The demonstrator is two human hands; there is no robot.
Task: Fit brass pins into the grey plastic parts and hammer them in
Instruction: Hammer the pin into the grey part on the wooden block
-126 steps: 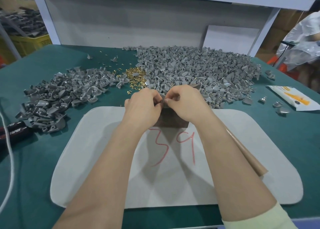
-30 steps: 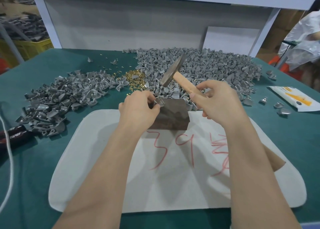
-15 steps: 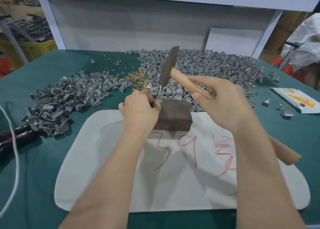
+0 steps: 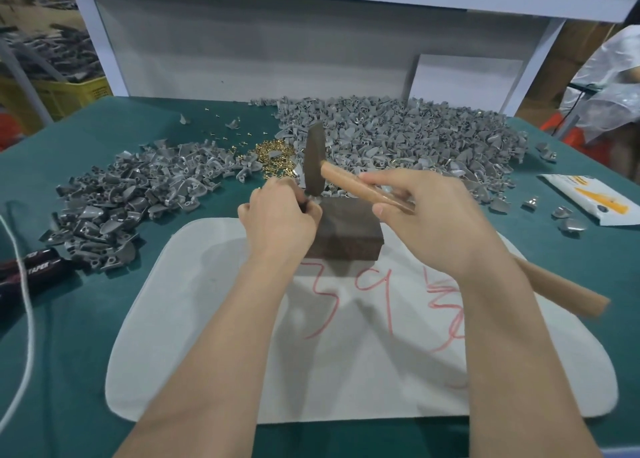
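Head view: left hand [image 4: 277, 222] fingers pinch the grey part [image 4: 314, 199] on the dark block [image 4: 349, 232], a firm anvil; right hand [image 4: 429, 222] fingers grip the hammer [image 4: 313, 159] high, probably for short taps.

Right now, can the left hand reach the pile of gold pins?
Probably yes. The brass pins lie just past the left hand, nothing between, but it pinches a grey part at the dark block and must let go first.
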